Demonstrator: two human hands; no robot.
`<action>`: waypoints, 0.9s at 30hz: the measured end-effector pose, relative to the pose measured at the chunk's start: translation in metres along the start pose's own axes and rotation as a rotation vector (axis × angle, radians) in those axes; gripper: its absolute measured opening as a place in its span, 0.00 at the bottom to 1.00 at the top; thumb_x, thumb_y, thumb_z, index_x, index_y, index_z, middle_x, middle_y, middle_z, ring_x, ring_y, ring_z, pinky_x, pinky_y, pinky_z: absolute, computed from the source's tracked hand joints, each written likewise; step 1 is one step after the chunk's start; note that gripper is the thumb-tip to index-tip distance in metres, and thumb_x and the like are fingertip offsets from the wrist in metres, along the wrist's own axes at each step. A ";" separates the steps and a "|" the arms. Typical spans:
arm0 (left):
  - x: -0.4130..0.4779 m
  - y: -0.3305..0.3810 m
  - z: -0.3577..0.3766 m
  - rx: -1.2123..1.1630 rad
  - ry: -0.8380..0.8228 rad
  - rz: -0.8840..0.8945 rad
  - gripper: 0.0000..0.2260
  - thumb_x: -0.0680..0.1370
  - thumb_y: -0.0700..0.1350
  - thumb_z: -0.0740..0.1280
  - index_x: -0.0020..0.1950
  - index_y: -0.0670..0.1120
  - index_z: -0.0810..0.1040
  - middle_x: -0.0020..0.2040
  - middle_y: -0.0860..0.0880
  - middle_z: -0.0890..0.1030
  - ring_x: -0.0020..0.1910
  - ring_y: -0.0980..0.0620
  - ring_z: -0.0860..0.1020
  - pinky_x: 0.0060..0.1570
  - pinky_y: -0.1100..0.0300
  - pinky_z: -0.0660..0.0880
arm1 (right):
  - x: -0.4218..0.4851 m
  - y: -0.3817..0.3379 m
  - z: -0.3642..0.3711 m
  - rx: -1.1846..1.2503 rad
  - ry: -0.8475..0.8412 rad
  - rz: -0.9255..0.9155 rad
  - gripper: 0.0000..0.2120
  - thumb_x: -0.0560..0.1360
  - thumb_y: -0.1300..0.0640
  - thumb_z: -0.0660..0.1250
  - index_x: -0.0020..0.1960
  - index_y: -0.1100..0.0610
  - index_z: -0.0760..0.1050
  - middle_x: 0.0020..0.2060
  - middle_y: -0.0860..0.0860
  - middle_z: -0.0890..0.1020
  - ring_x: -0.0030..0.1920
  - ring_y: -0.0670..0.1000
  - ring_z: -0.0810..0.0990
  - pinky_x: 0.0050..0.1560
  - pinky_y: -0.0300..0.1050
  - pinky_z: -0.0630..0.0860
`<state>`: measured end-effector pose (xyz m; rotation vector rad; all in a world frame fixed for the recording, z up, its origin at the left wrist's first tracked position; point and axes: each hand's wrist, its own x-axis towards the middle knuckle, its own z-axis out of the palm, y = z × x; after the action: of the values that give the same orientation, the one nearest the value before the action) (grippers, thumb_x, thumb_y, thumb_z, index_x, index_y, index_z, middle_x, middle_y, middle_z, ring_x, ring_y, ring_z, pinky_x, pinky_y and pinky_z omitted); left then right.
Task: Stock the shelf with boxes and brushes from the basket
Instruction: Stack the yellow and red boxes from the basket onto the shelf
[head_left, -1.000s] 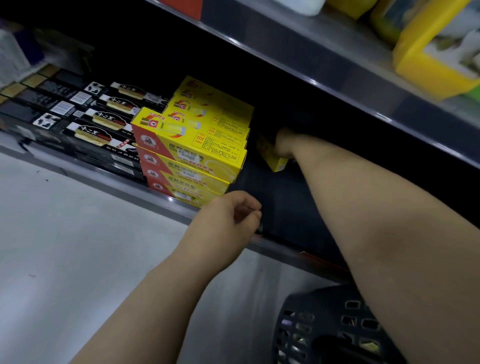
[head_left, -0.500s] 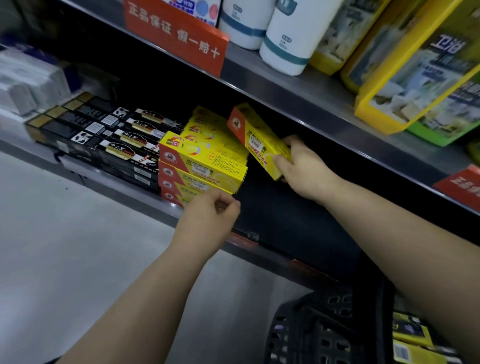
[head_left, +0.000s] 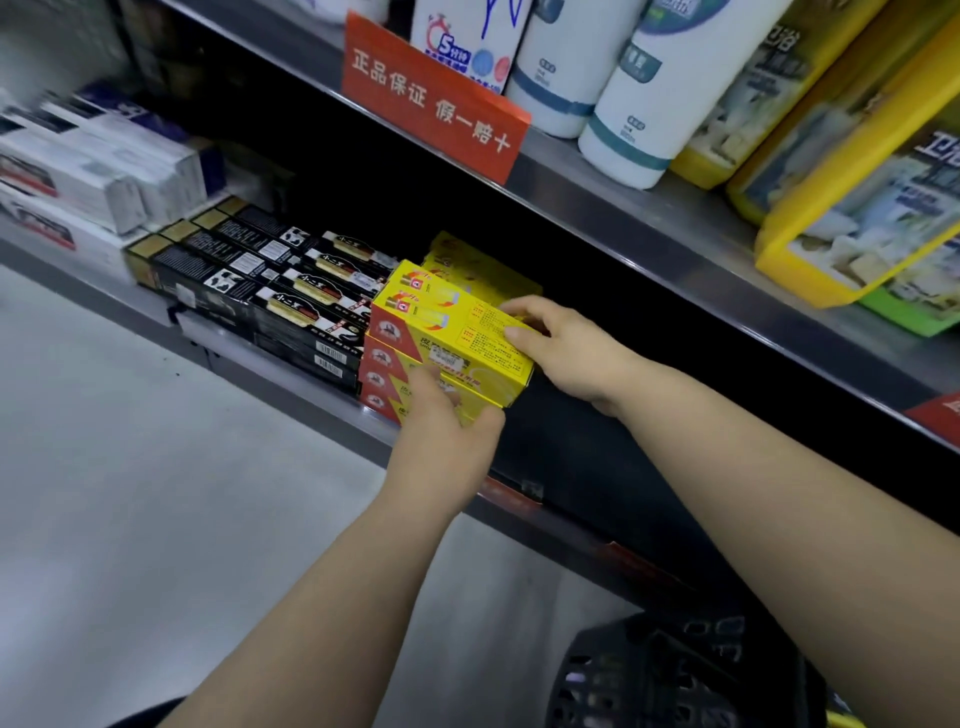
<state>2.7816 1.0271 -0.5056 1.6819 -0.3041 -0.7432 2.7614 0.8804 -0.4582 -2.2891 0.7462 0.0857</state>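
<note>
1. right hand (head_left: 567, 349), centre of frame, grasps the right end of the top yellow box (head_left: 448, 332); thumb on its upper face
2. that box lies on the yellow stack (head_left: 385, 378) on the lower shelf (head_left: 322, 400), beside black boxes (head_left: 270, 291)
3. left hand (head_left: 448, 439) touches the stack front; whether it grips cannot be told
4. basket (head_left: 628, 680) at lower right

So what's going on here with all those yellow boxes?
A person is stocking a low store shelf. Their right hand grips the right end of the top yellow box, which lies on a stack of matching boxes. Their left hand is against the front of that stack; whether it grips isn't clear. Black boxes sit beside the stack, and a dark basket stands below.
</note>
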 end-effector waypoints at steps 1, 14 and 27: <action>0.000 0.000 -0.001 0.003 -0.007 0.000 0.24 0.76 0.46 0.65 0.69 0.50 0.58 0.45 0.61 0.71 0.43 0.62 0.71 0.46 0.60 0.68 | 0.001 0.001 0.001 0.006 -0.018 0.023 0.18 0.80 0.50 0.60 0.68 0.50 0.68 0.66 0.52 0.72 0.63 0.50 0.71 0.61 0.43 0.68; -0.004 0.003 -0.007 0.008 -0.049 0.013 0.27 0.79 0.46 0.62 0.76 0.52 0.56 0.71 0.53 0.68 0.60 0.55 0.69 0.51 0.60 0.67 | 0.000 0.004 0.005 -0.051 -0.047 0.030 0.40 0.68 0.48 0.74 0.74 0.52 0.58 0.63 0.52 0.73 0.60 0.51 0.74 0.61 0.48 0.74; -0.015 0.013 0.000 0.045 -0.040 0.035 0.19 0.77 0.45 0.63 0.69 0.50 0.69 0.64 0.52 0.73 0.55 0.56 0.70 0.49 0.60 0.67 | -0.019 0.000 0.002 0.003 0.084 0.109 0.40 0.67 0.47 0.75 0.73 0.52 0.60 0.66 0.55 0.70 0.64 0.54 0.71 0.63 0.50 0.72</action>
<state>2.7726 1.0326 -0.4883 1.7011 -0.3797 -0.7490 2.7461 0.8912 -0.4548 -2.2602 0.9140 0.0391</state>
